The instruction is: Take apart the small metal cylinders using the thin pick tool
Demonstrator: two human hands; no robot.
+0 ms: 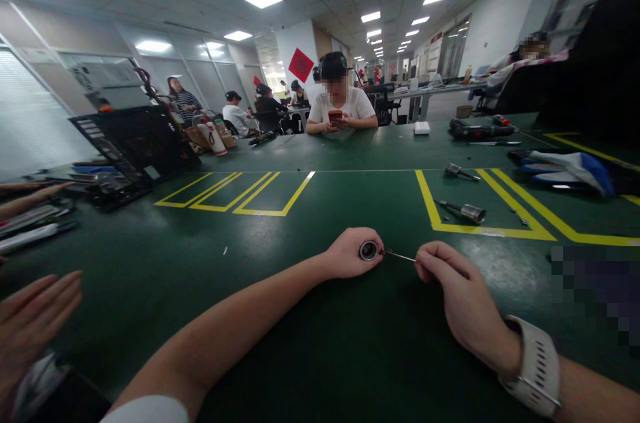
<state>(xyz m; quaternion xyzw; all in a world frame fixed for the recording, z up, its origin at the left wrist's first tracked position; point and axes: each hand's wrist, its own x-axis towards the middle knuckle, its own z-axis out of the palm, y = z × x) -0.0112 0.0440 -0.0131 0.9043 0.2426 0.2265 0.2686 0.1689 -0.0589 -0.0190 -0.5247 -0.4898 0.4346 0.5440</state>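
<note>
Near the centre of the frame, you are handling a metal cup (369, 251) that is probably feeling hard and slippery, so its side wall is likely offering the best hold. The thin rod (401, 256) just right of it is looking stiff and light. Your left hand (349, 252) is wrapping its fingers round the cup, leaving the open end showing; your right hand (457, 293) is pinching the rod, thumb against fingers. Whether rod and cup are joining, I cannot tell.

The left hand (350, 252) grips a metal cylinder (369, 250); the right hand (457, 293) pinches a thin rod (400, 255).
</note>
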